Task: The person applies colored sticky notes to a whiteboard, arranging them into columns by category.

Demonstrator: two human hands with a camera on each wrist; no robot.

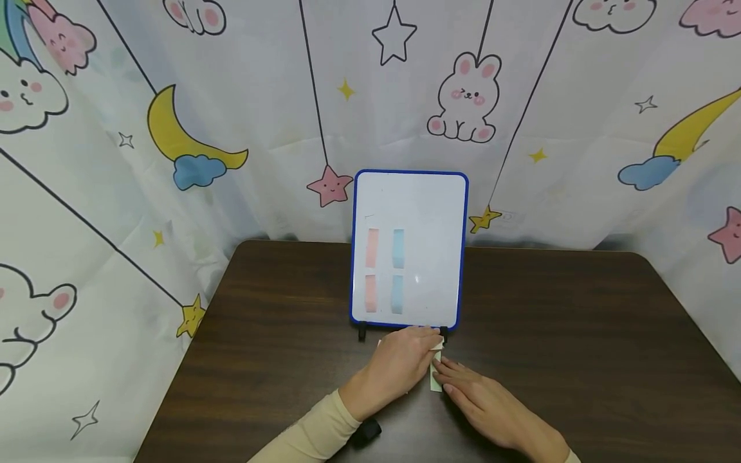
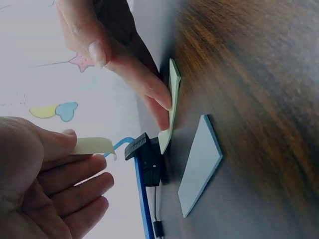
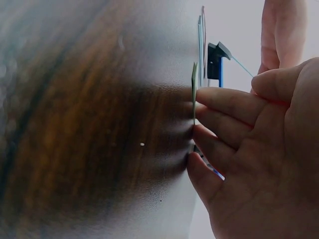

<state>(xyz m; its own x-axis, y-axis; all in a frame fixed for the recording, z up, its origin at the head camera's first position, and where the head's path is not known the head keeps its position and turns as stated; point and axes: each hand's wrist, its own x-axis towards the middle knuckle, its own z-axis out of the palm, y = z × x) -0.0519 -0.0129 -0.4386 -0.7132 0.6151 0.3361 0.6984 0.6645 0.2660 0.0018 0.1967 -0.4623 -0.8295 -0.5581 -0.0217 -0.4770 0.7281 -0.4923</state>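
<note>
My left hand [image 1: 401,360] pinches a pale green sticky note strip [image 2: 93,146] between thumb and index finger, the strip's far end curling. Its other fingers are loosely bent in the left wrist view. My right hand [image 1: 486,404] presses its extended fingertips on a narrow pad of green sticky notes [image 1: 436,384] on the table. A blue sticky note pad [image 2: 201,169] lies beside it, hidden under my left hand in the head view. Behind both hands stands a blue-framed whiteboard [image 1: 434,257] bearing two pink strips [image 1: 372,247] and two blue strips [image 1: 398,249].
Black clip feet [image 1: 361,331] hold the whiteboard upright on the dark wooden table [image 1: 278,321]. A black object [image 1: 367,432] shows under my left wrist. A white curtain with cartoon prints [image 1: 266,77] hangs behind the table and along its sides.
</note>
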